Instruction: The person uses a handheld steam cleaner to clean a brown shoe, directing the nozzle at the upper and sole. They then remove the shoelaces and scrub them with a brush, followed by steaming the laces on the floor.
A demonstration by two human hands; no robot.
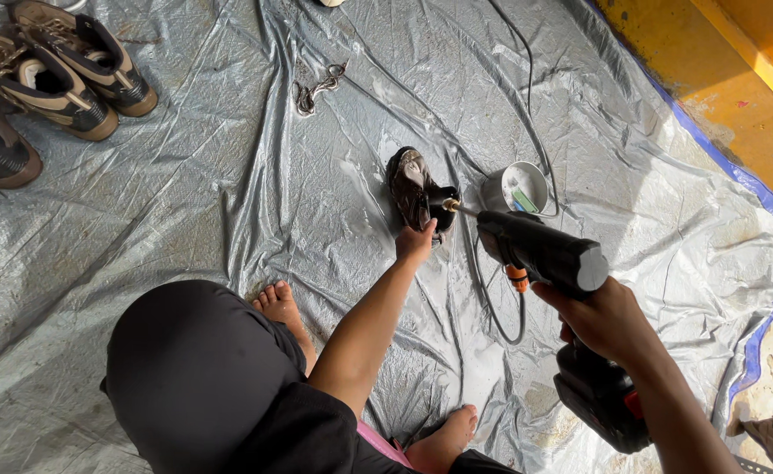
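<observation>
One wide grey tarp (229,202) covers the floor and everything sits on it, wet and foamy in patches; that slick film is the main hazard, since the person's bare feet (283,305) could slide on it. Several brown and black shoes (53,70) wait at the upper left, well apart from the work. A black spray gun (540,253) is gripped in the right hand (601,320), fingers wrapped closed round its handle, nozzle tip nearly touching the dark shoe. Its hose (492,307) loops on the tarp just beside the feet, so a tug or a step could snag it and jerk the aim. That dark muddy shoe (415,189) lies near the middle of the tarp, pinned at its near end by the left hand (415,241), fingers pressed down on it. With the jet so close, spray may hit those fingers or push the shoe loose. A small white tub (516,187) stands just beside the shoe and could tip if knocked.
</observation>
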